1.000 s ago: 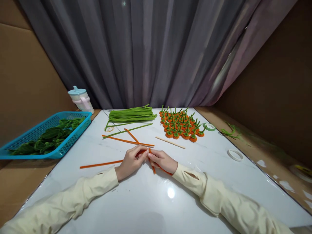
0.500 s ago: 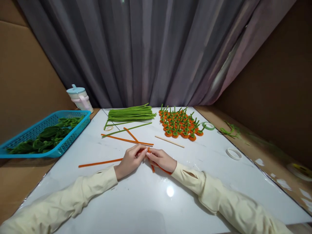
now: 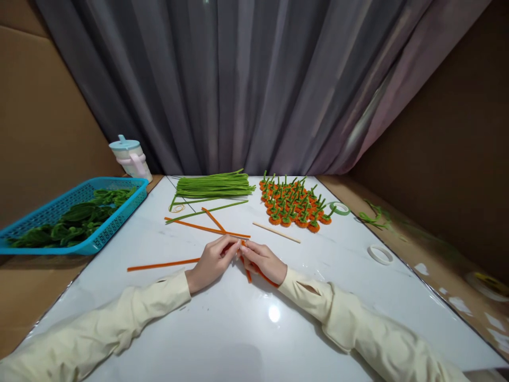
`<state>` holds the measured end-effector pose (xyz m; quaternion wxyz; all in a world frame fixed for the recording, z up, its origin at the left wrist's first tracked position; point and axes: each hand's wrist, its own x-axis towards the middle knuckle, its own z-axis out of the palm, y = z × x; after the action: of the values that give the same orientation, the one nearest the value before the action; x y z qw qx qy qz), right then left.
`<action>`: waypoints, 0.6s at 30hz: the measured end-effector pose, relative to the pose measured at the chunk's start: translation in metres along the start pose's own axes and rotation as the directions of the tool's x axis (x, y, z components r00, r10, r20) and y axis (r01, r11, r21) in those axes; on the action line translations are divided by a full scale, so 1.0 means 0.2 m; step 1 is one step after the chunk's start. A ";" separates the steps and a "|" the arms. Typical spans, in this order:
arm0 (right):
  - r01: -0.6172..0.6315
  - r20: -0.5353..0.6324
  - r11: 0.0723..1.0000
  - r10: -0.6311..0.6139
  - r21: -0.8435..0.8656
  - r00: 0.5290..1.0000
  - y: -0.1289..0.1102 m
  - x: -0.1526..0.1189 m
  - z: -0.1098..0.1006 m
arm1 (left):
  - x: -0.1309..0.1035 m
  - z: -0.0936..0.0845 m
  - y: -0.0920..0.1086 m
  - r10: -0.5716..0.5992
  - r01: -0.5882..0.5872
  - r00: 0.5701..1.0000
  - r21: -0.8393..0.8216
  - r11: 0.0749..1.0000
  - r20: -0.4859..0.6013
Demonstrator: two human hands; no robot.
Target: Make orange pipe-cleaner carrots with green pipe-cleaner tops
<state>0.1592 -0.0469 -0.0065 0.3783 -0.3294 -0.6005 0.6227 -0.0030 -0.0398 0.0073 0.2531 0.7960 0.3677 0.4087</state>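
Both hands meet at the middle of the white table, fingertips pinched on orange pipe cleaners (image 3: 248, 276). My left hand (image 3: 212, 263) is closed at the join, its fingers partly hiding the orange piece. My right hand (image 3: 265, 261) pinches it from the other side, and orange ends poke out below the fingers and along the palm. A long orange pipe cleaner (image 3: 163, 264) reaches out leftward from behind my left hand; whether it is held or lies on the table, I cannot tell. Just beyond the hands lie loose orange pipe cleaners (image 3: 207, 227) and a thin wooden stick (image 3: 276, 232).
A bundle of green pipe cleaners (image 3: 214, 185) lies at the back, beside rows of small orange pieces with green stems (image 3: 294, 201). At left stand a blue basket (image 3: 119, 223) of green leaf shapes and a lidded cup (image 3: 133, 159). Tape rolls (image 3: 380, 254) are at right.
The fingers have shifted only slightly around the orange pipe cleaners at the join. The camera view has tilted a little; the things on the table stay where they were.
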 end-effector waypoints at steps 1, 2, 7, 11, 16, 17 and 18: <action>-0.001 0.006 1.000 0.001 0.013 1.000 0.00 0.00 0.00 | 0.00 0.00 0.00 0.003 -0.003 1.000 0.000 1.000 -0.002; -0.001 0.013 1.000 0.001 0.025 1.000 0.00 0.00 0.00 | 0.00 0.00 0.00 0.008 -0.008 1.000 -0.001 1.000 -0.003; -0.019 0.029 0.998 0.017 0.065 0.999 -0.01 0.00 0.00 | 0.00 0.00 0.00 0.016 -0.016 1.000 0.000 1.000 -0.014; -0.033 0.017 0.999 0.033 0.041 0.999 -0.01 0.00 0.01 | 0.00 0.00 0.00 0.009 -0.008 1.000 0.017 1.000 -0.026; -0.036 -0.025 0.999 0.037 0.020 0.999 -0.02 0.00 0.00 | -0.01 0.00 -0.01 0.015 -0.014 0.999 0.029 0.999 -0.046; -0.035 -0.030 0.999 0.036 0.026 0.999 -0.02 0.00 0.00 | -0.01 0.00 -0.01 0.014 -0.012 0.999 0.031 0.999 -0.051; -0.035 -0.030 0.999 0.036 0.038 0.999 -0.02 0.00 0.00 | -0.01 0.00 -0.01 0.011 -0.010 0.998 0.033 0.999 -0.054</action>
<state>0.1607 -0.0472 -0.0023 0.3827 -0.3424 -0.5769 0.6352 -0.0049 -0.0393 0.0046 0.2280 0.7906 0.3767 0.4254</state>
